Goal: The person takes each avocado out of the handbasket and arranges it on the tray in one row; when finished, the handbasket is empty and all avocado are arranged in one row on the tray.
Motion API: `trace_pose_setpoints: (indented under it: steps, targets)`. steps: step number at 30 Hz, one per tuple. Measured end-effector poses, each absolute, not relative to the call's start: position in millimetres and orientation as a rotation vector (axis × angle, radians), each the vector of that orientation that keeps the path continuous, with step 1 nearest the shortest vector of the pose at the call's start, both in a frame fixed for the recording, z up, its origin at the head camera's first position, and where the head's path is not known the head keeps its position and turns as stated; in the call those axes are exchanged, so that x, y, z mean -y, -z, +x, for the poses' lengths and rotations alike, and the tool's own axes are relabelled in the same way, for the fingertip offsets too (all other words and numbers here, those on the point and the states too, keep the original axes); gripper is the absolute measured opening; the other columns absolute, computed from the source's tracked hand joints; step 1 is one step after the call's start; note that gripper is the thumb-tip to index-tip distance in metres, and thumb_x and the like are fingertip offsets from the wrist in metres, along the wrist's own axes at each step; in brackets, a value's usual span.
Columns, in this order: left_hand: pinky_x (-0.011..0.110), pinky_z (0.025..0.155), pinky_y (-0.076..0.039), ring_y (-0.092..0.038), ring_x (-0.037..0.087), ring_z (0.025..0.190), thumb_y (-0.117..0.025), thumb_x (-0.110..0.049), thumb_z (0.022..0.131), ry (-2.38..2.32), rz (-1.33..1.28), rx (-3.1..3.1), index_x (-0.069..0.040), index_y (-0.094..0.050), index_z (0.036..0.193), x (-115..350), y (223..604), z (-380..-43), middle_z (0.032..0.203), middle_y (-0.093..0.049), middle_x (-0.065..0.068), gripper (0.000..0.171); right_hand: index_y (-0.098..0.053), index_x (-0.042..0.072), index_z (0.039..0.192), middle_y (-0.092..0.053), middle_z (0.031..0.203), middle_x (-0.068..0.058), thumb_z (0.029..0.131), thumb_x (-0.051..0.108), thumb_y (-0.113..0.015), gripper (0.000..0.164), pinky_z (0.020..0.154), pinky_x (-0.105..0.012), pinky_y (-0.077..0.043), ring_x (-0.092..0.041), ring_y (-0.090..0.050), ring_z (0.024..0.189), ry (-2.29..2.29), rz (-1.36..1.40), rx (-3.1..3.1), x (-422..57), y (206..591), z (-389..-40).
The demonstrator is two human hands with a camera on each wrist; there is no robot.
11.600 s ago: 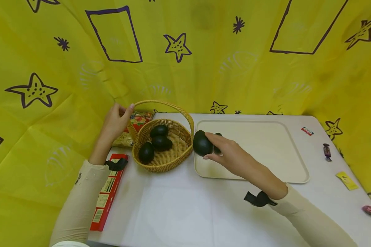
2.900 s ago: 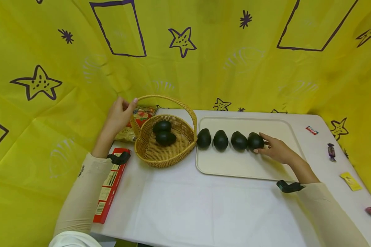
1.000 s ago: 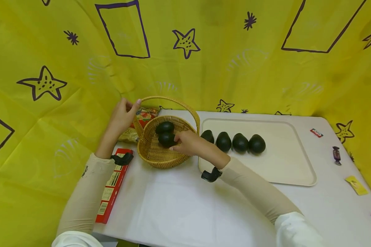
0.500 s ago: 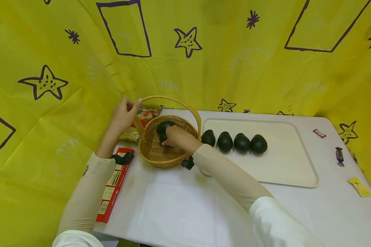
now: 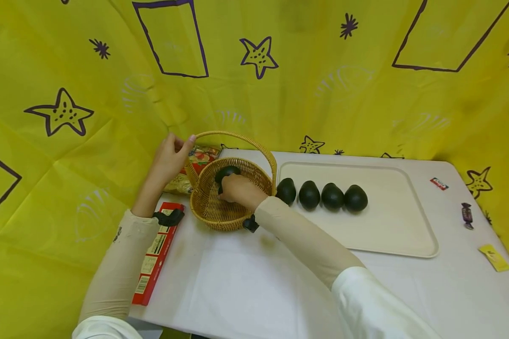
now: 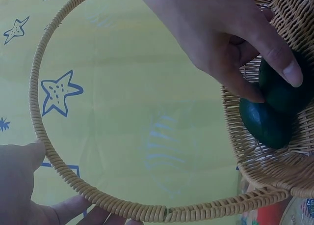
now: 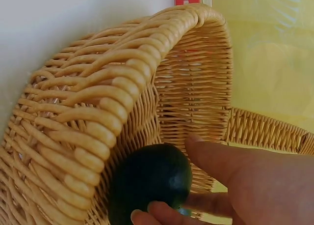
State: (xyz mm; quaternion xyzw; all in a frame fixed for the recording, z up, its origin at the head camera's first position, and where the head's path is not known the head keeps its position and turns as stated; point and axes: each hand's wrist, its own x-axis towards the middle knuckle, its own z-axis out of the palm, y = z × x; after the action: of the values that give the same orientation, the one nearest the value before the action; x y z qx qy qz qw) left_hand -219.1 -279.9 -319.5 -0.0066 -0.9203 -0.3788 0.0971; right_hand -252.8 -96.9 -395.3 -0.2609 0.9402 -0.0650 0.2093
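Observation:
My left hand (image 5: 169,155) holds the tall handle (image 5: 254,144) of a heart-shaped wicker basket (image 5: 209,214); in the left wrist view its fingers bend round the handle (image 6: 33,87). Reaching into the basket, my right hand (image 5: 239,189) grips a dark green avocado (image 6: 284,90) between thumb and fingers. Another avocado (image 6: 265,124) lies against it inside the basket. In the head view the hand hides most of the gripped fruit. A row of avocados stands on the cream tray (image 5: 394,212), from the leftmost avocado (image 5: 286,190) beside the basket to the rightmost avocado (image 5: 356,198).
A red box (image 5: 157,256) lies left of the basket under my left forearm. Shiny food packets (image 5: 199,157) sit behind the basket. Small sweets, among them a yellow packet (image 5: 494,257) and a purple-wrapped candy (image 5: 467,215), lie along the right table edge. A yellow curtain (image 5: 301,103) hangs behind.
The tray's row has grown as avocados came out of the basket. Since one second ago my right hand has moved further left into the basket and gripped an avocado. The left hand keeps holding the handle.

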Motion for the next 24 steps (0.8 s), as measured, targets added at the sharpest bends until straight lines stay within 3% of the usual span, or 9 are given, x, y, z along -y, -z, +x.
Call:
trace_pose_setpoints:
  steps: [7,15,24]
  targets:
    - [0.043,0.075,-0.043,-0.051,0.031,0.085,-0.044,-0.062,0.108,1.125,-0.025,2.712,0.001,-0.05,0.112,278.9,319.6,-219.1,0.106,-0.054,0.02,0.063,-0.055,0.009,0.151,-0.044,0.153,-0.023,0.107,0.033,-0.064,0.051,0.09,-0.038,-0.058,-0.032,-0.065,0.119,0.207,-0.741,-2.655,97.5,396.7,-253.5]
    - [0.044,0.076,-0.044,-0.051,0.032,0.087,-0.043,-0.062,0.108,1.126,-0.02,2.72,0.001,-0.05,0.113,278.7,319.5,-218.3,0.109,-0.054,0.02,0.064,-0.039,0.006,0.161,-0.045,0.158,-0.025,0.104,0.032,-0.07,0.07,0.104,-0.044,-0.054,-0.037,-0.055,0.139,0.275,-0.738,-2.639,96.0,397.6,-255.2]
    - [0.043,0.076,-0.044,-0.051,0.032,0.087,-0.044,-0.061,0.108,1.13,-0.027,2.716,0.001,-0.05,0.113,277.6,318.6,-218.1,0.108,-0.054,0.02,0.062,-0.05,0.004,0.151,-0.057,0.146,-0.022,0.1,0.031,-0.076,0.063,0.099,-0.046,-0.058,-0.035,-0.06,0.132,0.284,-0.705,-2.702,95.4,397.0,-255.8]
